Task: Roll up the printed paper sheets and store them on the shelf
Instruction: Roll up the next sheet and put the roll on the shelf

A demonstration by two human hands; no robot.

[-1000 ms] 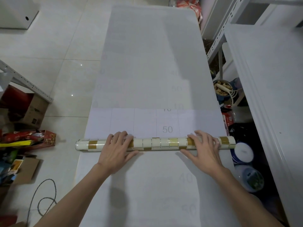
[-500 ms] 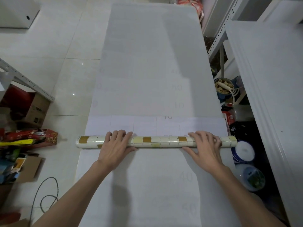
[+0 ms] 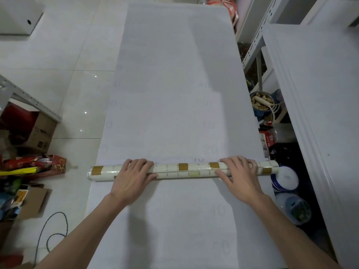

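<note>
**Both hands on a half-rolled sheet on the floor**

A paper roll (image 3: 186, 169) printed with cream and gold squares lies crosswise on a long white sheet (image 3: 174, 74). The sheet is spread flat over the pale tiled floor (image 3: 64, 55), with faint grey numbers showing through it. The roll sits a little nearer than the middle of the sheet's visible length. Its left end juts past the sheet's edge, and its right end reaches the clutter beside the shelving.

The left hand (image 3: 134, 177) lies over the roll left of centre. Its fingers are bent over the top of the roll and its thumb lies along the near side. The right hand (image 3: 240, 177) holds the roll the same way towards the right end, fingers curved over the top and thumb stretched along the near face. Both forearms reach in from the bottom edge of the view.

To the right stands a grey metal shelf rack (image 3: 254, 41), with a broad white panel (image 3: 320, 94) just nearer. On the floor below it are a blue tin (image 3: 261, 102) of pale pieces and two lidded plastic tubs (image 3: 284, 178). To the left lie a cardboard box (image 3: 38, 133), red packets (image 3: 35, 164) and a looped dark cable (image 3: 54, 230). A white box (image 3: 17, 14) stands at the far left corner.
</note>
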